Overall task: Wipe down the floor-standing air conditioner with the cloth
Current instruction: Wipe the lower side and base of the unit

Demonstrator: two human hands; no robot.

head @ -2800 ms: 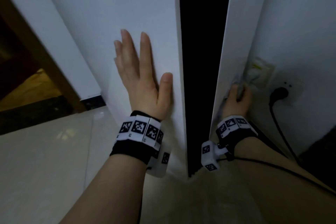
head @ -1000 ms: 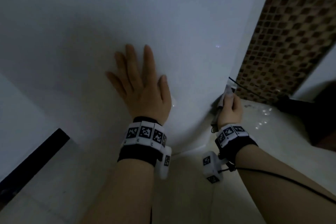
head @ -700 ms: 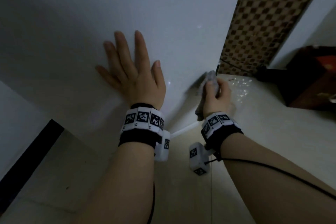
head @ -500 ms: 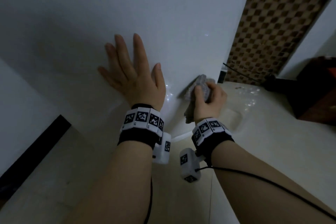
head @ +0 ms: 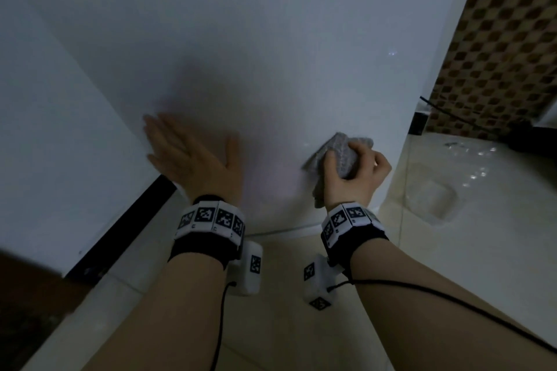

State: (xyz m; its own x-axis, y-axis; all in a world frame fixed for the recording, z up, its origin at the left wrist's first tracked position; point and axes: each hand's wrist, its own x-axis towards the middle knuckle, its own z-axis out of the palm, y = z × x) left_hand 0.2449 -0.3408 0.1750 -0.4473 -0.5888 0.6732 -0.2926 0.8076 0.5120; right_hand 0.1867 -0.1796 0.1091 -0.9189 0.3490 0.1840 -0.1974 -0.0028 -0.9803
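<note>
White air conditioner (head: 286, 48) on glossy tiled floor (head: 470, 220)

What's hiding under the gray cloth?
The cloth, gripped by the right hand, presses on the white air conditioner. The patch beneath it is covered.

The air conditioner (head: 286, 39) runs out past the top edge, so only its lower white body shows. The left hand (head: 193, 163) against it is smeared with blur, its fingers (head: 162, 135) running together, and much of the grey cloth (head: 343, 153) is buried under the right hand (head: 352, 181) gripping it. A dark thing (head: 530, 135) by the mosaic wall (head: 497, 54) is cut off at the right edge, too dim to name.
</note>
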